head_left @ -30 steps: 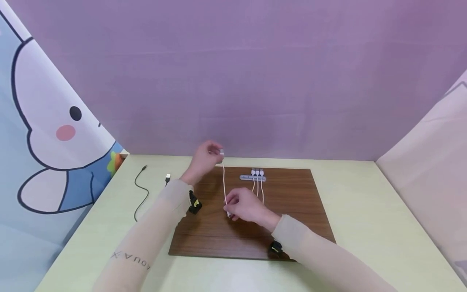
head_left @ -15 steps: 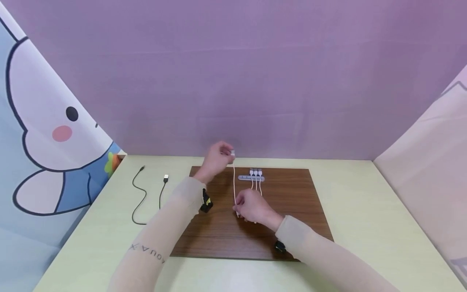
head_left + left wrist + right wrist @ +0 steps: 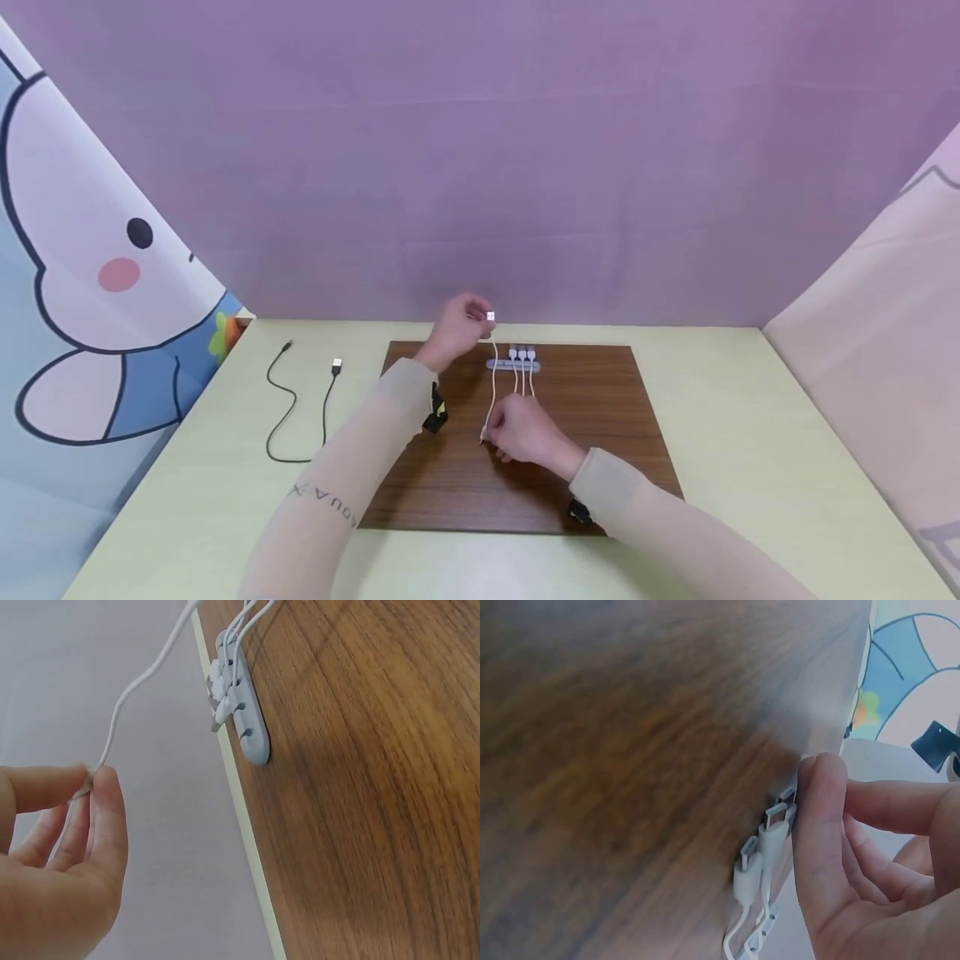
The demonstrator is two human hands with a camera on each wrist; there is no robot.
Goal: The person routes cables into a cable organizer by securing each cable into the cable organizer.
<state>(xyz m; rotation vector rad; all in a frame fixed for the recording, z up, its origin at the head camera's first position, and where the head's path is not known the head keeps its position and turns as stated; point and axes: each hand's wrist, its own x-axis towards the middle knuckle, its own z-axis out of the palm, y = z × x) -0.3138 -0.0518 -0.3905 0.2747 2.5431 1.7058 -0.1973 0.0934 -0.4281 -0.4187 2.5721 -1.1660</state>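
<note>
In the head view a white USB cable is stretched between my two hands. At the far edge of the brown board my left hand pinches it by its USB plug. My right hand pinches the cable's lower end, lower down over the board. Between them, near the board's far edge, sits a grey cable clip. Several slots line it, and three white cables run through its right part. Small plugs at these cables' near ends lie beside my right fingers in the right wrist view.
The brown wood-grain board lies on a pale yellow table. To the left lies a black USB cable, partly covered by my left sleeve. A purple cloth wall rises behind the table, with printed cloths at both sides.
Both hands have shifted right with the white cable, the left one more, bringing the cable next to the grey clip. The black cable shows more as my left arm moved.
</note>
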